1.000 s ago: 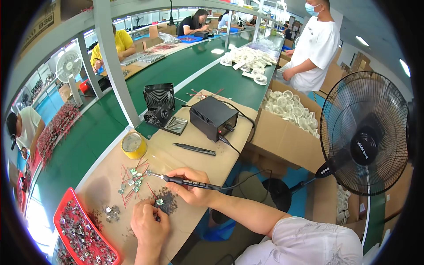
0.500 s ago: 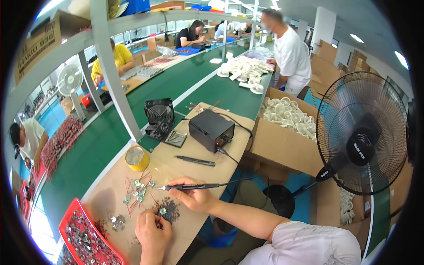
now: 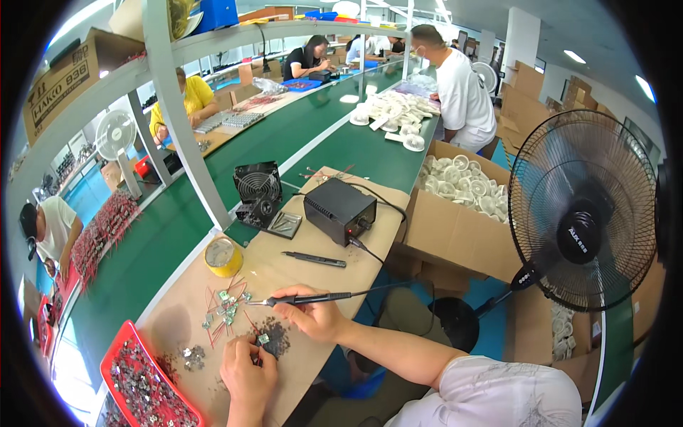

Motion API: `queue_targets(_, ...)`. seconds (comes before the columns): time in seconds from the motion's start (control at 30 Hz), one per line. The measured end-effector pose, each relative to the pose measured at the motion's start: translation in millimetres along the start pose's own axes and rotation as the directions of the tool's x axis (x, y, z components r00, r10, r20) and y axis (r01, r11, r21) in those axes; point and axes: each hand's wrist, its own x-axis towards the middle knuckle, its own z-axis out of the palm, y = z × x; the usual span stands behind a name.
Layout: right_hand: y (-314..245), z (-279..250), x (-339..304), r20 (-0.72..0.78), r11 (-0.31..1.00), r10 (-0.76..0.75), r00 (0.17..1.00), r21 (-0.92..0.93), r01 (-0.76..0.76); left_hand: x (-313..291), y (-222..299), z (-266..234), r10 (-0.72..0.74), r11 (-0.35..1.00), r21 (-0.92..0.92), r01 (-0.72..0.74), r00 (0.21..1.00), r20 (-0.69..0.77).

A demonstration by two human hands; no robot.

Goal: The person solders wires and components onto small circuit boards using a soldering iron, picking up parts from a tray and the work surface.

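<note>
Nearer the white parts (image 3: 398,110) than a second ago, a co-worker (image 3: 466,92) has moved up to the belt (image 3: 341,156). On the desk (image 3: 274,245), left to right: a red tray (image 3: 117,373); loose boards (image 3: 226,311); the left hand (image 3: 247,373), its grip seemingly pinching one green board (image 3: 264,339) beside a dark heap (image 3: 282,340); the right hand (image 3: 313,318), its grip wrapped round an iron (image 3: 319,298). That iron lies crosswise, tip leftward; the green board sits just nearer the worker than the tip, closest to the left hand.
</note>
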Motion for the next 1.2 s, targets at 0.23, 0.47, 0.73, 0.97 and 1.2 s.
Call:
queue_targets(0.23, 0.0, 3.2, -2.0, -0.054, 0.995, -0.021, 0.998, 0.096, 0.026, 1.4, 1.4, 1.2, -0.009, 1.000, -0.027, 0.008, 0.999, -0.043)
queue_targets(0.47, -0.2, 9.8, -7.1, -0.068, 0.988, -0.038, 0.997, 0.145, 0.048, 2.8, 0.1, -1.9, -0.038, 0.999, -0.006, 0.037, 0.996, -0.083)
queue_targets(0.73, -1.5, -6.7, -7.5, -0.154, 0.978, -0.208, 0.966, -0.069, 0.199, 8.2, -5.1, 4.3, 0.005, 1.000, -0.023, -0.007, 0.994, -0.111)
queue_targets(0.97, 3.4, -4.0, -3.0, -0.011, 0.913, -0.405, 0.914, -0.045, 0.405, 0.2, -6.5, 6.4, 0.033, 0.999, -0.010, -0.034, 0.994, -0.102)
queue_targets(1.2, -1.9, -5.4, 1.2, 0.115, 0.893, -0.431, 0.895, -0.090, 0.442, 1.2, -3.2, 15.4, 0.073, 0.997, 0.005, -0.073, 0.992, -0.099)
